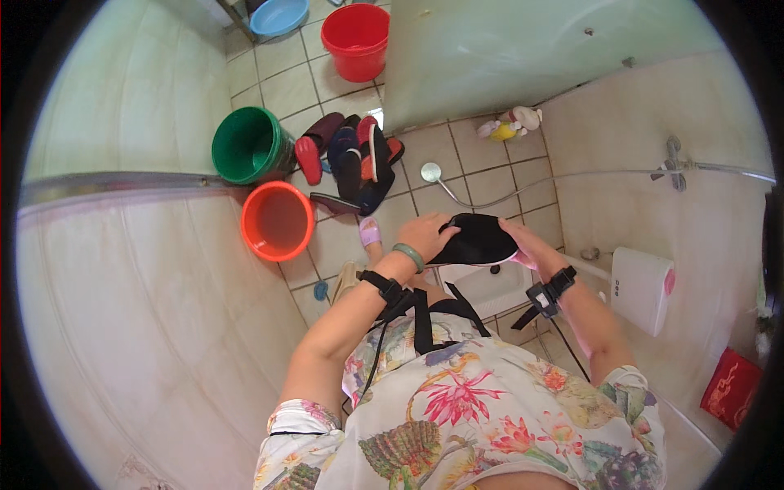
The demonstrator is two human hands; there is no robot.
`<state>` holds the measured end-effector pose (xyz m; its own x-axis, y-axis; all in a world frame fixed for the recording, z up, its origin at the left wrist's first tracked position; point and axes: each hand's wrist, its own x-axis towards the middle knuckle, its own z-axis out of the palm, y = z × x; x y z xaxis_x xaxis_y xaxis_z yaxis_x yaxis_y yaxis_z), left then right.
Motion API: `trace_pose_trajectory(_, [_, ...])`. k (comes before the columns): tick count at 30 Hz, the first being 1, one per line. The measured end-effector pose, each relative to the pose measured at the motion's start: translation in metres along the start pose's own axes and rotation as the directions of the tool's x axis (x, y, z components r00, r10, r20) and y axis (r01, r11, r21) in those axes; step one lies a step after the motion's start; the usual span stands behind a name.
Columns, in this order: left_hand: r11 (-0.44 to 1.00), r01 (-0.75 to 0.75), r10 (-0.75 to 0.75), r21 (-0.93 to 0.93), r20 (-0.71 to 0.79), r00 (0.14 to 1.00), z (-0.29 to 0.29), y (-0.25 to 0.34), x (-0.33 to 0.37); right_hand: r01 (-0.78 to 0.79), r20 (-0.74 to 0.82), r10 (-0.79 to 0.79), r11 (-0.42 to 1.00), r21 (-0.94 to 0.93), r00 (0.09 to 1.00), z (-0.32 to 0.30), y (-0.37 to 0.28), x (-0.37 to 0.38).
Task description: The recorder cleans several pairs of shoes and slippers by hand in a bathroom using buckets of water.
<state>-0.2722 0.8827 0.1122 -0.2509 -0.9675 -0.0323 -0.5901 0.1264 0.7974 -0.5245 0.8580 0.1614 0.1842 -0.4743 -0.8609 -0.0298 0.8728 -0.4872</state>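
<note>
You hold a black shoe-like thing (478,241) between your two hands; your left hand (428,235) grips its left end, with the thumb on top; your right hand (532,247) grips its right end; so the thing lies just right of your left hand and just left of your right hand, touching both; a pile of shoes (349,167) sits on the floor, ahead and to the left of your left hand; a shower head (430,171) lies ahead of that hand; an orange bucket (248,229) stands off to its left.
</note>
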Motion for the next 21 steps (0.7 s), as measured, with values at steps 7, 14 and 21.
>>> trace_pose_trajectory(7, [0.682, 0.494, -0.521, -0.539, 0.115, 0.846, 0.013, -0.027, -0.024, 0.099, -0.135, -0.108, 0.992, -0.075, 0.985, -0.001, -0.014, -0.035])
trace_pose_trajectory(14, [-0.043, 0.653, -0.502, -0.756, 0.581, 0.641, -0.025, 0.039, -0.022, 0.335, -0.021, -0.360, 0.888, -0.316, 0.933, -0.009, -0.020, -0.059])
trace_pose_trajectory(21, [0.646, 0.419, -0.399, -0.639, 0.185, 0.898, 0.003, -0.001, -0.014, 0.135, -0.097, -0.127, 0.988, 0.081, 0.987, 0.000, -0.021, -0.104])
